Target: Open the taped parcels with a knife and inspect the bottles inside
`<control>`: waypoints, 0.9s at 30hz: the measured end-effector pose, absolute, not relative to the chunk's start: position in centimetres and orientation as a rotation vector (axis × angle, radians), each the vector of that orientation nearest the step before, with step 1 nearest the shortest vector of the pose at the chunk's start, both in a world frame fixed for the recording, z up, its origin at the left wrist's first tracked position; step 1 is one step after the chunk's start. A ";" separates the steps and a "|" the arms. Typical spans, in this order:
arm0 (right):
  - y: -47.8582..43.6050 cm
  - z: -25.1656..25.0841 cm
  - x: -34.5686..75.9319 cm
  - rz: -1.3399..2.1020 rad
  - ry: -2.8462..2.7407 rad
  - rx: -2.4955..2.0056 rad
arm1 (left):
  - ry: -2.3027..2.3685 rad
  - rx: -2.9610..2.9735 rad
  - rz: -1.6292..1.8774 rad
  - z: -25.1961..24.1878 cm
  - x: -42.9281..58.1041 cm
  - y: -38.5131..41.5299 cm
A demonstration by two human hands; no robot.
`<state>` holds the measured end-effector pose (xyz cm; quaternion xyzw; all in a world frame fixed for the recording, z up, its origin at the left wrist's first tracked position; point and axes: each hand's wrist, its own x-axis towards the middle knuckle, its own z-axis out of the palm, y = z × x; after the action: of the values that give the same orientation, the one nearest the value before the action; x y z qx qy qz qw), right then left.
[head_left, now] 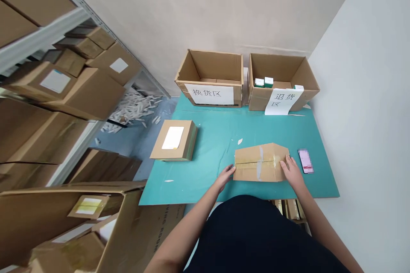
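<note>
A taped cardboard box [246,166] lies near the front edge of the green-topped table [205,183]. Clear tape runs along its seam and a greyish strip crosses it. My left hand [226,175] grips the box's left end, with the fingers partly hidden at its corner. On the opposite end, my right hand [291,169] is closed around the right side. Just right of that hand rests a phone [306,161] with a lit, blurred screen. Farther left sits another closed cardboard box [188,140] with a white label on top.
Two open cartons with handwritten signs, a left carton [238,89] and a right carton [256,101], stand at the table's back; the right holds small green-white boxes. Shelves [68,15] with cardboard boxes line the left. A large open carton [128,222] of parcels stands front left.
</note>
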<state>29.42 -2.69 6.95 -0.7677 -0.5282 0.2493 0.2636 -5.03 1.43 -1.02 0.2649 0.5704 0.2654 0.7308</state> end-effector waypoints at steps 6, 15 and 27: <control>-3.5 7.3 28.2 0.854 -1.216 -1.966 | 1.083 0.666 0.778 0.8 -3.5 0.8; -2.0 3.2 24.5 0.917 -1.344 -1.844 | 1.272 0.943 0.852 2.2 -7.7 1.5; -2.8 4.3 22.8 0.280 -2.094 -2.030 | 1.270 0.964 0.881 1.8 -7.3 0.5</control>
<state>22.83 -2.77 4.28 -0.6891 -0.7106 0.0949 0.1055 -7.25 0.48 1.82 0.4182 0.5509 0.3819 0.6130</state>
